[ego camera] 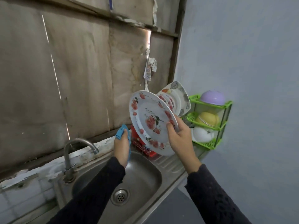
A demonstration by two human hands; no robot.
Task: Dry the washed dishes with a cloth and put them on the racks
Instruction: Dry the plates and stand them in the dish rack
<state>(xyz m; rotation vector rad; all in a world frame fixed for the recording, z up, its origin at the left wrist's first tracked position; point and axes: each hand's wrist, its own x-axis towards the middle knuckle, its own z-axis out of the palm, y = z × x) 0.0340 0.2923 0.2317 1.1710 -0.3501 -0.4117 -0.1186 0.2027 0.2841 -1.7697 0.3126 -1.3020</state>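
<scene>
My right hand (180, 138) grips the right rim of a white plate with red flowers (150, 120), thumb on its face, and holds it tilted upright above the red wire rack (142, 143). My left hand (122, 146) holds a bunched blue cloth (122, 133) just left of the plate, above the sink (140, 180). Several more plates (176, 97) stand upright in the rack behind the held plate.
A green corner rack (224, 110) by the blue wall carries a purple bowl (212, 97), a yellow bowl (207, 118) and a white bowl (202, 134), all upside down. A steel tap (72, 149) stands left of the sink. A wooden wall is behind.
</scene>
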